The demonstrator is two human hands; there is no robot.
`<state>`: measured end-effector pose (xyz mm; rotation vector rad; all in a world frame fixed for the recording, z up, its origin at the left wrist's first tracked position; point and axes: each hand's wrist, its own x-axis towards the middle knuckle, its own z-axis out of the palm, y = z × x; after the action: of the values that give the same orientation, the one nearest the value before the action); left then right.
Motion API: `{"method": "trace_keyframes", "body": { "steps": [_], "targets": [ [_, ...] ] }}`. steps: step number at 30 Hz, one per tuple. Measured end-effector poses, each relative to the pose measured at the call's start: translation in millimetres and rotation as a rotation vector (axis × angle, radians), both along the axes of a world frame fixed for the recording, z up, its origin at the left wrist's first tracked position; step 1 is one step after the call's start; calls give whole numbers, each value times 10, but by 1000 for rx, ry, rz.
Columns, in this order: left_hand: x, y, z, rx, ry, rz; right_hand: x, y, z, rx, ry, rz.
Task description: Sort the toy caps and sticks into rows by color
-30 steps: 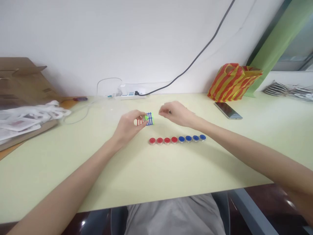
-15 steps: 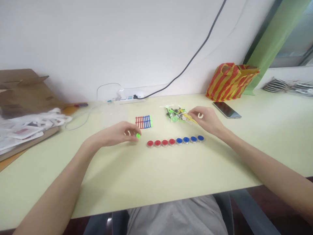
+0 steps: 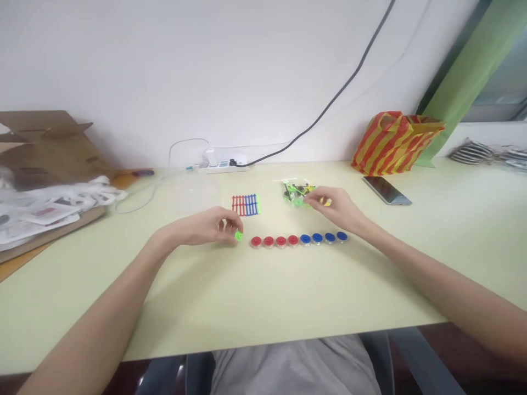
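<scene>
My left hand (image 3: 218, 226) pinches a small green plastic piece (image 3: 238, 236) just above the table, left of the row. That row runs from red-topped discs (image 3: 280, 242) to blue-topped discs (image 3: 317, 238), each with a clear base. My right hand (image 3: 331, 204) reaches into a small pile of green, black, yellow and clear plastic parts (image 3: 294, 192). Its thumb and fingers are closed together at the pile's near right side, and whatever is between them is too small to make out. Behind the row lie red sticks (image 3: 237, 205), blue sticks (image 3: 250, 204) and a green stick (image 3: 259, 204), side by side.
A phone (image 3: 387, 190) and a red-and-yellow striped bag (image 3: 395, 144) stand at the right. Against the wall is a power strip (image 3: 222, 167) with a black cable (image 3: 329, 104). A cardboard box (image 3: 49, 142) and white plastic packaging (image 3: 61, 203) occupy the left.
My right hand has moved left, from the yellow parts at the pile's edge towards its green parts. My left hand still pinches the green piece. The whole view has shifted slightly.
</scene>
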<state>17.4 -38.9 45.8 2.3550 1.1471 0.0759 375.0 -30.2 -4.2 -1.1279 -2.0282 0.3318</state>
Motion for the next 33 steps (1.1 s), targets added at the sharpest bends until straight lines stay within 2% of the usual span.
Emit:
{"method": "trace_keyframes", "body": {
  "steps": [3,6,9,11,17,21,28,33],
  "targets": [
    [1,-9,2,-6,-13,-11,-305,255,4,-55,-51,154],
    [-7,-10,1,26,-14,-30,-687,578,-41,-103,-125,240],
    [-20,5,-3,51,-17,-50,-975,823,-99,-129,-176,218],
    [-37,21,-10,38,-17,-45,-1066,910,-125,-134,-192,188],
    [-117,50,-46,36,-29,16,-1046,980,-145,-145,-235,171],
    [-106,38,-70,26,-83,-10,-1001,988,-144,-139,-251,161],
    [-47,-31,-21,-92,-26,-47,-944,935,-104,-118,-241,147],
    [-15,-1,-57,85,-84,2,-898,937,-50,-119,-266,150]
  ]
}}
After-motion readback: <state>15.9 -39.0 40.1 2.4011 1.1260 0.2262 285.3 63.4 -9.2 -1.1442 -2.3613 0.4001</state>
